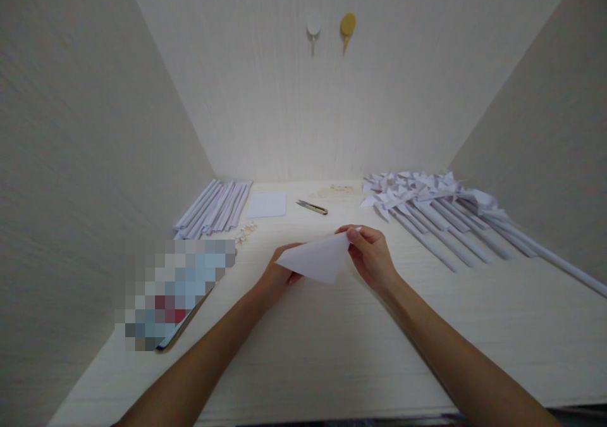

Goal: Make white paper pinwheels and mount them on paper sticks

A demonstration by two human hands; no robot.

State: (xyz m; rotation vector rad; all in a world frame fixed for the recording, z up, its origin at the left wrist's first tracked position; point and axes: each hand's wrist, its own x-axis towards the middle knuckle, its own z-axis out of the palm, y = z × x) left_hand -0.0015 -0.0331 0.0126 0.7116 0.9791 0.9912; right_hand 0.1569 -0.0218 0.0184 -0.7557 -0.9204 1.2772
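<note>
A folded white sheet of paper [317,258] is held up above the table between my two hands. My right hand [372,256] pinches its upper right corner between thumb and fingers. At the pointed left end, my left hand [277,275] grips the paper from behind and below, with most of its fingers hidden by the sheet. Beyond the hands lie a small pair of thread snips [312,207] with a yellowish handle and a flat white square of paper [267,205].
Rolled paper tubes [215,209] lie at the back left, beside small loose bits [245,232]. A blurred-out flat object [183,294] rests at left. Several paper pinwheels [412,190] on paper sticks pile up at right. Two hooks, white [313,24] and yellow [348,24], hang on the wall.
</note>
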